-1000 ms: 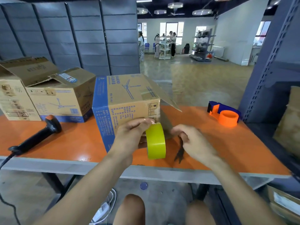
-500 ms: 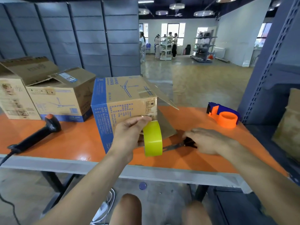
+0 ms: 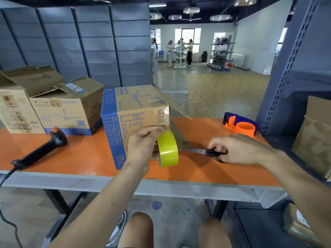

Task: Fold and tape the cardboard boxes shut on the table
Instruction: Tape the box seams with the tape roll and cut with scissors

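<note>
Yellow-green tape roll [image 3: 168, 149] is gripped upright in the left hand [image 3: 141, 145], fingers curled over its top edge, right against the lower front corner of the blue-edged cardboard box [image 3: 132, 113]. That box stands in the middle of the orange worktop [image 3: 80, 154], with a flap at its right end sticking out, unsealed. The right hand [image 3: 238, 149] is closed round the black handles of the scissors [image 3: 206, 152], which lie low over the worktop with the blades pointing left toward the roll. Two more cardboard boxes [image 3: 68, 111] sit at the far left, flaps raised. A black barcode scanner [image 3: 44, 147] lies in front of them, and an orange and blue tape dispenser [image 3: 240, 124] rests near the far right corner.
</note>
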A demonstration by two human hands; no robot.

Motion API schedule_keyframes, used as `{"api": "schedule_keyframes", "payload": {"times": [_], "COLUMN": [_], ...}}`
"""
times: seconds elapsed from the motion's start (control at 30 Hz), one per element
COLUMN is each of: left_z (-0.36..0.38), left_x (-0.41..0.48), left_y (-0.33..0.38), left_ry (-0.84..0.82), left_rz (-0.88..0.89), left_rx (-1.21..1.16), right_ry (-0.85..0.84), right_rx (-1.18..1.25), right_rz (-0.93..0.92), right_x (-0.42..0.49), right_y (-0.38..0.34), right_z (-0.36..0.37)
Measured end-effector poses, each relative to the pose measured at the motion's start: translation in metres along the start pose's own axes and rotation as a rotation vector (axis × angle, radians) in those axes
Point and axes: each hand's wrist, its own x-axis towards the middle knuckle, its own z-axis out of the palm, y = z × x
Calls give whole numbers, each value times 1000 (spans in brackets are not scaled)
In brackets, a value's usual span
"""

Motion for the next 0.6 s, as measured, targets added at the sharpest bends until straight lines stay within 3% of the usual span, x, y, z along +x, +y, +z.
{"api": "schedule_keyframes", "payload": {"times": [0.1,0.6], "left_z": [2,0], "left_x": [0,1], "left_y": [-2,-3], "left_ry": [17,-2], "left_rz": [4,56], "left_rx": [-10,15], "right_ry": [56,-6], "right_rx": [140,272], "right_rz": [-3,-179], "right_x": [0,35], "right_y": [6,-4], "right_z": [-21,-60]}}
